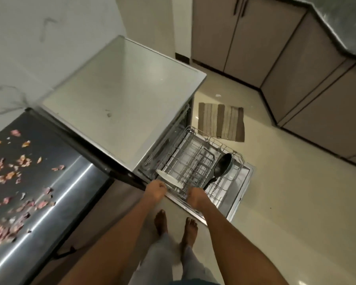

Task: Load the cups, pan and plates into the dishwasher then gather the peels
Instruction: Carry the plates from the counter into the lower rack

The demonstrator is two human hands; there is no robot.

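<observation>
Below, dishwasher (123,95): stood between the dark worktop and the floor mat, its door dropped flat and the lower rack (195,161) drawn out over the door.
Left hand (155,191): fingers curled at the near edge of a white plate (169,178); whether it actually gripped the plate or the rack rim beside it could not be told.
Right hand (196,198): reached down to the rack's front edge, fingers bent under and hidden, so its hold could not be told.
Plate: lay tilted in the rack's near-left corner.
Pan (224,164): dark, stood on edge at the right side of the rack, handle pointing toward the person.
Peels (12,171): pinkish scraps were scattered across the worktop (56,182) at left, well apart from the dishwasher rack.
Floor mat (222,121): striped, lay on the floor just beyond the open door.
Cabinets (296,68): beige doors lined the far side.
Feet (175,225): bare, stood beside the door's near edge.
</observation>
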